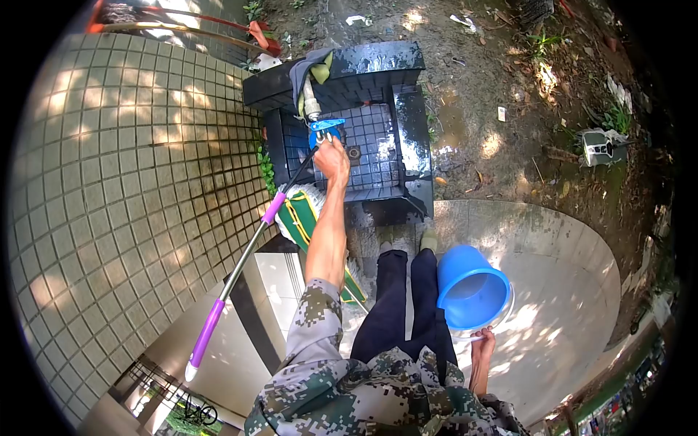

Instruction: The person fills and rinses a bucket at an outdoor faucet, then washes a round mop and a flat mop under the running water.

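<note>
The purple-and-silver pole (275,208) slants toward the tiled sink (413,145), its blue head (327,125) over the basin, presumably so drips stay inside. The left hand (332,158) is closed on the pole near that head, likely for control. The right hand (482,347) clamps the handle of the blue bucket (456,270), tilted beside the leg (425,291), apart from the sink.

This is an outdoor washing spot beside a building: a tiled basin (374,134) with a tap (325,136) stands against a tiled wall (131,182). Muddy ground (472,109) with fallen leaves lies beyond, and sunlight dapples the pale paving (538,269).
</note>
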The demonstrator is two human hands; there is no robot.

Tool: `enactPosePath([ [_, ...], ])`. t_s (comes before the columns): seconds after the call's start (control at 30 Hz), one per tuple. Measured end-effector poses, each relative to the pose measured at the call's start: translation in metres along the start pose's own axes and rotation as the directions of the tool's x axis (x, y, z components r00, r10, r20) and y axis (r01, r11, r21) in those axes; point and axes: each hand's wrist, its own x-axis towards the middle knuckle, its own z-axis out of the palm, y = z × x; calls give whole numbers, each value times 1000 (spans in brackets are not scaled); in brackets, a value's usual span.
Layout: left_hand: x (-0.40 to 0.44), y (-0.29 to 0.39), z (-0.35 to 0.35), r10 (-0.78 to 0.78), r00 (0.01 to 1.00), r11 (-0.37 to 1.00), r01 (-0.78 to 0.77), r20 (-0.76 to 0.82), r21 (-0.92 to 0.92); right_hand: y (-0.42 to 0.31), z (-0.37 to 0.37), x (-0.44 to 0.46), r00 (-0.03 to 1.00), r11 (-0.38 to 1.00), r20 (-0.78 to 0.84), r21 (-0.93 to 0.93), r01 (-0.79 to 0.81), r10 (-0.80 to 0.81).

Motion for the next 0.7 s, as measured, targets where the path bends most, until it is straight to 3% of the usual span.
enactPosePath([
  [0.03, 1, -2, 0, -3, 1000, 1000, 3, -2, 1, -1, 1, 1, 1000, 1000, -13, -11, -9, 9],
  [0.13, 10, -18, 10, 359, 930, 890, -367, 78, 270, 0, -5, 0, 1000, 999, 5, -32, -2, 2],
  [0.23, 17, -30, 17, 469, 878, 826, -475, 98, 303, 2, -10, 0, 999, 1000, -30, -21, 11, -12],
  [0.3, 15, -21, 15, 472, 876, 822, -479, 102, 309, 1, -7, -3, 999, 1000, -34, -19, 19, -20],
  [0.37, 10, -15, 14, 289, 957, 943, -284, -4, 173, 2, -10, -8, 999, 1000, -21, 0, 24, -24],
  [0.43, 13, -10, 10, 318, 948, 938, -310, -29, 154, 7, -13, -6, 1000, 1000, -15, 15, 14, -14],
  [0.53, 17, -22, 6, 431, 898, 880, -440, 86, 178, 3, -11, -11, 999, 1000, -27, -11, 17, -18],
  [0.7, 29, -20, 16, 523, 852, 842, -517, 1, 151, 3, -15, -4, 998, 999, -57, 34, -2, 4],
])
